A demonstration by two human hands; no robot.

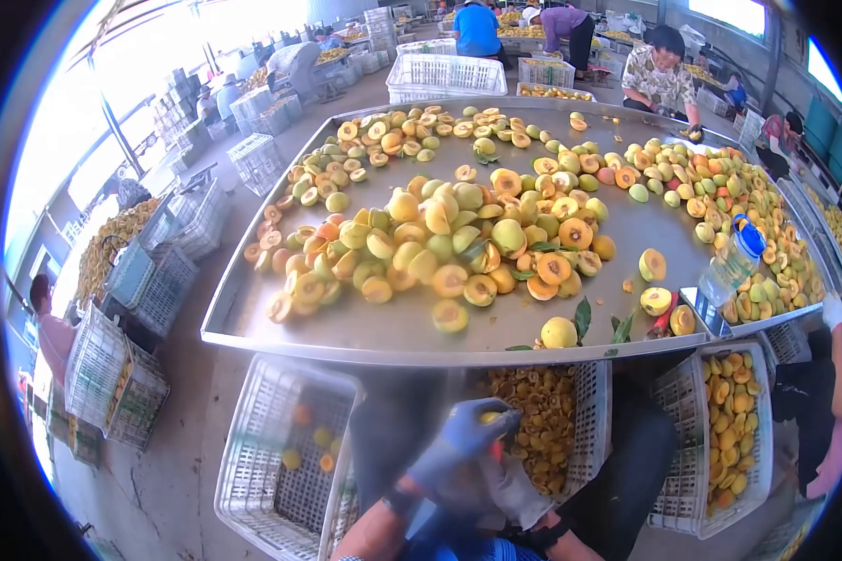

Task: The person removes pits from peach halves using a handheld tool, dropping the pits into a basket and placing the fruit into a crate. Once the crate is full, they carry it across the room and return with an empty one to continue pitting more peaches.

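Note:
Both my hands wear gloves and meet low in the middle, in front of a white crate of dark yellow fruit pieces. My left hand, in a blue-grey glove, is closed around a yellow-green fruit at its fingertips. Just right of and below it is my right hand in a grey glove, its fingers closed near something red; what it grips is too blurred to name. Above them, a metal table bears a large heap of halved and whole yellow-green fruit.
A white crate with a few fruits stands left, a fuller crate right. On the table are a clear bottle, a phone and leaves. One person works across the table; a gloved hand shows at right.

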